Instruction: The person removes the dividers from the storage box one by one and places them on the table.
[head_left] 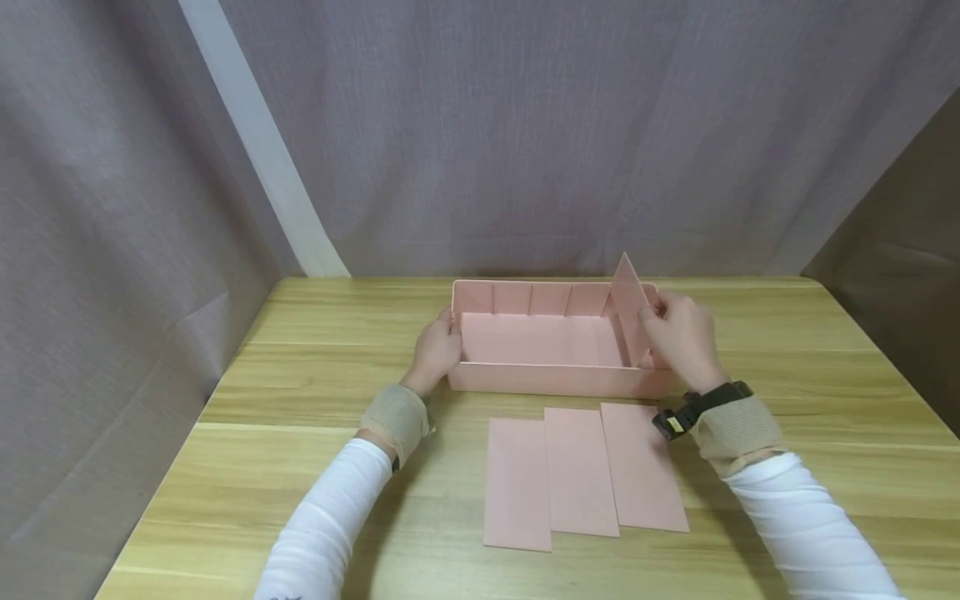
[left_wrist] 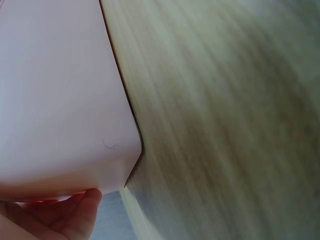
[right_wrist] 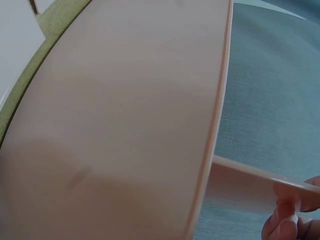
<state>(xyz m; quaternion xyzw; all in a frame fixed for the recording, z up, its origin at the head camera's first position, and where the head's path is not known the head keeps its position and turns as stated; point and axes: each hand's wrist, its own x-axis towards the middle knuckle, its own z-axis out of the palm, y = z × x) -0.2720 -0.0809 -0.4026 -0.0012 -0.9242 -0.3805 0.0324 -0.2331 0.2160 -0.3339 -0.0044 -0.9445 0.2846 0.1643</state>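
Note:
A shallow pink box with ribbed inner walls sits on the table. My left hand holds its left end; in the left wrist view, fingertips of that hand touch the end wall beside a corner. Near the box's right end, my right hand pinches a thin pink divider. The divider stands tilted in the box, its far corner rising above the back rim. In the right wrist view, the box's front wall hides part of the divider.
Three flat pink panels, a left one, a middle one and a right one, lie side by side in front of the box on the wooden table. A grey curtain hangs behind the table.

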